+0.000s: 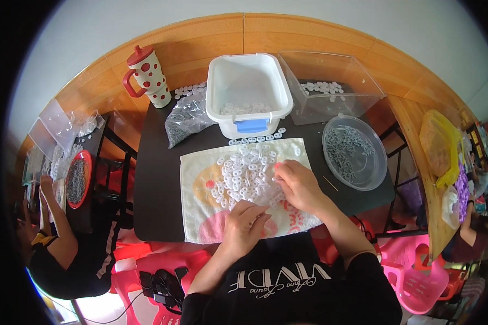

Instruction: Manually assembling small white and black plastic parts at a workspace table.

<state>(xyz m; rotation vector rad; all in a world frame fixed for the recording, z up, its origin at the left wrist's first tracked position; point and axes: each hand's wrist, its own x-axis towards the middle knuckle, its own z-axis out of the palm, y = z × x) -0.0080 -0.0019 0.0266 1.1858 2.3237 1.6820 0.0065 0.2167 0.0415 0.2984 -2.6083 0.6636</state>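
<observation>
A pile of small white oval plastic pieces with two holes lies on a patterned cream towel. At the near edge of the pile is my left hand, its fingers curled and pressed together; whatever they hold is too small or hidden to name. My right hand pinches with thumb and forefinger at the pile's right side, where something small and pale shows at the fingertips. Beyond the towel, more of these white pieces stand in a row before a white tub with a blue latch, which holds similar pieces.
Right of the towel stands a round clear tub of small grey metal parts, with a thin stick beside it. Behind are a clear box, a bag of grey parts and a spotted tumbler. Other people sit left and right.
</observation>
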